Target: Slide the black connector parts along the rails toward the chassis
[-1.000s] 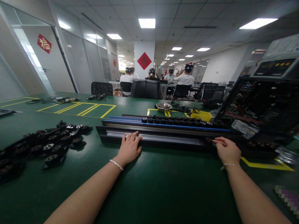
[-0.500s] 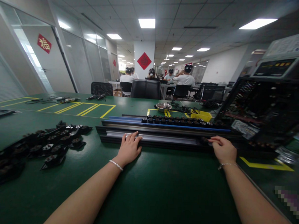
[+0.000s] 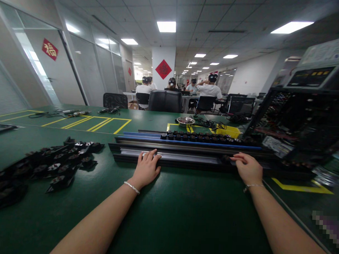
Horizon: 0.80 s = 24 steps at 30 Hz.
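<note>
A long black rail (image 3: 185,165) with a pale strip (image 3: 190,157) along its channel lies crosswise before me. My left hand (image 3: 148,166) rests on its left part, fingers spread over the near edge and strip. Toward the rail's right end, my right hand (image 3: 248,167) has its fingers pinched at a small dark part (image 3: 226,158) sitting in the channel; its exact shape is too dark to make out. Just behind are more long rails with blue edges (image 3: 227,144), and a row of small black parts (image 3: 197,137) stands along them.
Many black parts with metal pieces (image 3: 54,167) are spread on the green table (image 3: 183,216) at left. A metal bowl (image 3: 185,122), cables (image 3: 205,122) and a yellow tray (image 3: 228,131) lie at the back. An opened computer case (image 3: 300,120) stands right. People sit farther off.
My right hand has moved a little left along the rail, and the small dark part has shifted left with it. My left hand has stayed in place.
</note>
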{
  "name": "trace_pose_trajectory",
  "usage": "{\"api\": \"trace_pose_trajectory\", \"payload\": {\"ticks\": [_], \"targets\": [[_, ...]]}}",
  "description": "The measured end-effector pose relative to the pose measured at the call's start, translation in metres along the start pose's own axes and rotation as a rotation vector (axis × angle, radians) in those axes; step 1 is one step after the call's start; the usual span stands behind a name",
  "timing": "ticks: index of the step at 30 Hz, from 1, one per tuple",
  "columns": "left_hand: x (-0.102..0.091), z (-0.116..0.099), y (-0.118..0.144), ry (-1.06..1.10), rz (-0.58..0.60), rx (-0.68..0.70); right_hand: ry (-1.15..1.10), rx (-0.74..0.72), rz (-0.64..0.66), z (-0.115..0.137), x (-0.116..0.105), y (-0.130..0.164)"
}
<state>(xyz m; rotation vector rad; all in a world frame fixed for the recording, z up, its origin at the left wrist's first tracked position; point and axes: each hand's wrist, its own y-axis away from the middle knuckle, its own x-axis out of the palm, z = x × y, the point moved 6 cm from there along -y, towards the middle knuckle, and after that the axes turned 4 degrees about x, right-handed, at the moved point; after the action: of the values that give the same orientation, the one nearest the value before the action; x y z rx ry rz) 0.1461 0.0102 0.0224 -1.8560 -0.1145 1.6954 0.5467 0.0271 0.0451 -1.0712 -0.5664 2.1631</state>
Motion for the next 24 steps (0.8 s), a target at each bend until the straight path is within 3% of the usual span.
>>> {"api": "trace_pose_trajectory", "payload": {"ticks": [24], "targets": [[-0.001, 0.000, 0.000, 0.011, 0.003, -0.006, -0.035, 0.000, 0.084, 0.019, 0.009, 0.004]]}}
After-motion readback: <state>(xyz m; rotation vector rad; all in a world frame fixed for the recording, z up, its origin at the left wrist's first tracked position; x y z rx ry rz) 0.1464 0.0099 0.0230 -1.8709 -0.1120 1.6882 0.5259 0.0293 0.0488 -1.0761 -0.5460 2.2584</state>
